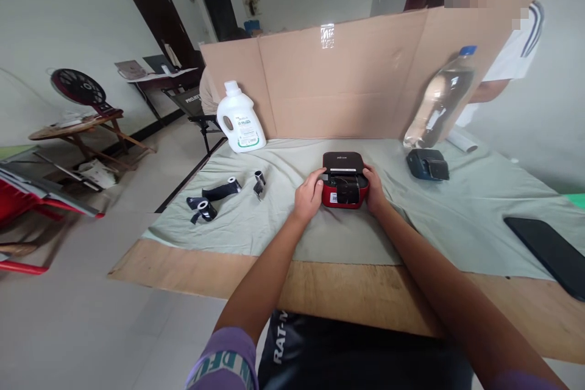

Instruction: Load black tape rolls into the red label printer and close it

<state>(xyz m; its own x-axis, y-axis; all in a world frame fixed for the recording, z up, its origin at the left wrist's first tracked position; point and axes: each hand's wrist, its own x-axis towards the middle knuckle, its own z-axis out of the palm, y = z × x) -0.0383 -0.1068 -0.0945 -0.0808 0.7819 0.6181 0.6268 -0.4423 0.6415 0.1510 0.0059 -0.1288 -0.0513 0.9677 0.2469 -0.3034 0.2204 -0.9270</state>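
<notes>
A small red and black label printer (345, 164) sits on the cloth in front of me with its dark lid raised. A glossy black strip (347, 190) hangs out over its front. My left hand (309, 194) grips the printer's left side, thumb near the front corner. On the opposite side, my right hand (375, 189) holds the right edge, its fingers partly hidden behind the body. To the left lie several rolls of black film, among them a loose roll (207, 211) and a partly unwound roll (223, 189).
A white detergent jug (242, 125) and a clear bottle (441, 100) stand before a cardboard screen (338, 85). A dark blue device (427, 164) rests at the right, with a black phone-like slab (548, 253) nearer me. Behind the screen, a person (516, 55) stands at right.
</notes>
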